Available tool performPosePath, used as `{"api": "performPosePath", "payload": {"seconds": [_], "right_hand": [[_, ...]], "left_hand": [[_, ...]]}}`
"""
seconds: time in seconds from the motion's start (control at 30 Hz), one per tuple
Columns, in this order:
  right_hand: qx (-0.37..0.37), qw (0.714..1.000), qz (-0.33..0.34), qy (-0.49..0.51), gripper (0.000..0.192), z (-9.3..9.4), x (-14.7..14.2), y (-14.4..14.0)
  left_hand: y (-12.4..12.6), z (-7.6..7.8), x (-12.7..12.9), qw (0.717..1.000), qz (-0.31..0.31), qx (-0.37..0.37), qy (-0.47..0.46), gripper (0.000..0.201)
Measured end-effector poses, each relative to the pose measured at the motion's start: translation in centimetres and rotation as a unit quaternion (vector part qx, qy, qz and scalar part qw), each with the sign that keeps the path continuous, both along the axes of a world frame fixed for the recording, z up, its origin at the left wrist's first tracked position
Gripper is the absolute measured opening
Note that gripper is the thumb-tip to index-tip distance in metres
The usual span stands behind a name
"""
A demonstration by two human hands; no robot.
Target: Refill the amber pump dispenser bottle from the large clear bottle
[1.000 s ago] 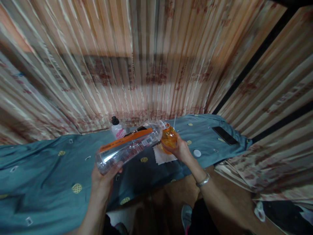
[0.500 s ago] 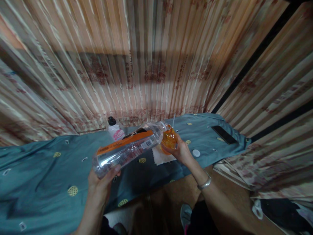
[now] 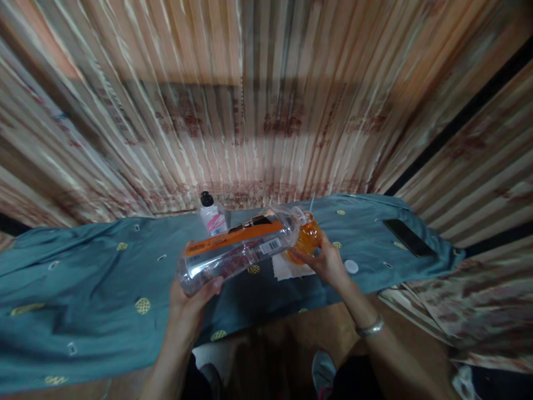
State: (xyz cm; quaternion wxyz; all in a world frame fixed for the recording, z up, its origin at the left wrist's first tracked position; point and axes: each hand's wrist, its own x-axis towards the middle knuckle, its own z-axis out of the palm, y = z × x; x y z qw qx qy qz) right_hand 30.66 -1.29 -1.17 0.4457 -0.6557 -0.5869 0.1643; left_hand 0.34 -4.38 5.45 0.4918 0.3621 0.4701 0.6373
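My left hand [image 3: 191, 300] is wrapped round the base of a large clear plastic bottle [image 3: 233, 258] with an orange and black label. The bottle is tilted, its neck at the upper right. Its mouth meets the top of a small orange see-through bottle [image 3: 308, 236]; whether they touch I cannot tell. My right hand [image 3: 327, 261] grips the orange bottle from the right. Beneath it lies a white cloth or tissue [image 3: 287, 268] on the teal patterned cover [image 3: 100, 300]. To the right of my right hand is a round white cap [image 3: 351, 266].
Behind the large bottle stands a white bottle [image 3: 213, 216] with a black cap and pink print. A dark phone [image 3: 408, 237] lies on the cover at the right. A thin pale stick [image 3: 312, 202] shows behind the orange bottle. Pleated curtains [image 3: 266, 111] hang along the back.
The view has shifted, so everything sits further right in the picture. Both hands keep hold of their bottles, and the large bottle stays tilted at the orange one.
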Motion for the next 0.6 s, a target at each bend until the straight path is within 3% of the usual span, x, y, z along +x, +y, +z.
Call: {"api": "performPosePath", "payload": {"seconds": [0.33,0.6], "right_hand": [[-0.035,0.999,-0.012,0.012,0.078,0.87,-0.2,-0.15],[-0.027,1.0,-0.002,0.009,0.077,0.24,0.04,0.05]], "left_hand": [[0.12,-0.86,-0.56,1.0,-0.021,0.006,-0.003,0.087],[-0.24,-0.42,0.22,0.999,0.031,0.0,-0.023,0.086]]}}
